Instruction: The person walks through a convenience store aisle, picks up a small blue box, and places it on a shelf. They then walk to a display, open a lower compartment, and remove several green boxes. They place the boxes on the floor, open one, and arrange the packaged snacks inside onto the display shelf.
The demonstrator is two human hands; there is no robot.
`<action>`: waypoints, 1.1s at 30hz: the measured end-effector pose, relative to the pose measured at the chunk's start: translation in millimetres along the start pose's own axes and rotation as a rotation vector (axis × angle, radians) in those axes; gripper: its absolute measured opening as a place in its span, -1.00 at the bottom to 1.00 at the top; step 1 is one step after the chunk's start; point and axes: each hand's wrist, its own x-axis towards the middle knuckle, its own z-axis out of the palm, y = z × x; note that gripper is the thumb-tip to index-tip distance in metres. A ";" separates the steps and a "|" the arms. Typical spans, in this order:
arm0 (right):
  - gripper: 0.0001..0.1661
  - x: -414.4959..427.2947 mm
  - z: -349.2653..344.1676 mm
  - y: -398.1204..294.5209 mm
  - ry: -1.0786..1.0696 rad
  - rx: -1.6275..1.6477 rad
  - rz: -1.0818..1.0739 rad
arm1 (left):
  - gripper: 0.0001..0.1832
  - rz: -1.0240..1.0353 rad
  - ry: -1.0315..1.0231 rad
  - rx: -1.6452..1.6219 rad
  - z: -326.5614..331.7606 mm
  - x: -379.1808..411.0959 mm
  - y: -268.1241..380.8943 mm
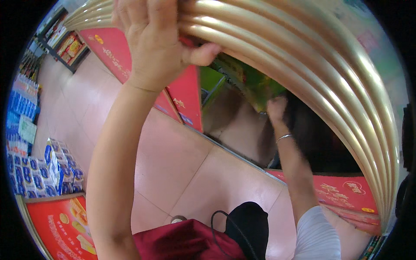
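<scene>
My left hand (154,48) lies against the gold ridged rim (276,35) of a display counter, thumb spread to the right. Its fingertips run past the top edge of the view, so its grip is unclear. Below the rim, my right hand (277,105) reaches into a dark opening in the counter's base, a thin bracelet (283,137) at its wrist. Slightly blurred, its fingers are closed at the lower corner of a green printed package (250,81). The upper part of that package is hidden by the rim.
Red printed panels (183,94) flank the opening, with another red panel (349,193) at right. A metal floor track (227,151) crosses its threshold. Blue-and-white packs (61,165) stand at left above a red display box (60,227). A shelf (65,48) stands farther back.
</scene>
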 end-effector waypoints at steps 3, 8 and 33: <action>-0.30 -51.5 9.9 -25.5 -0.182 0.123 -0.087 | 0.08 -0.059 -0.075 -0.055 -4.4 4.2 8.0; -0.74 -111.8 19.3 -94.7 -0.848 -0.188 -0.374 | 0.11 -0.155 -0.123 -0.178 -13.5 11.2 22.1; -0.59 -119.9 19.2 -122.8 -0.427 0.171 -0.231 | -0.06 -0.246 -0.114 -0.214 -22.7 19.8 32.7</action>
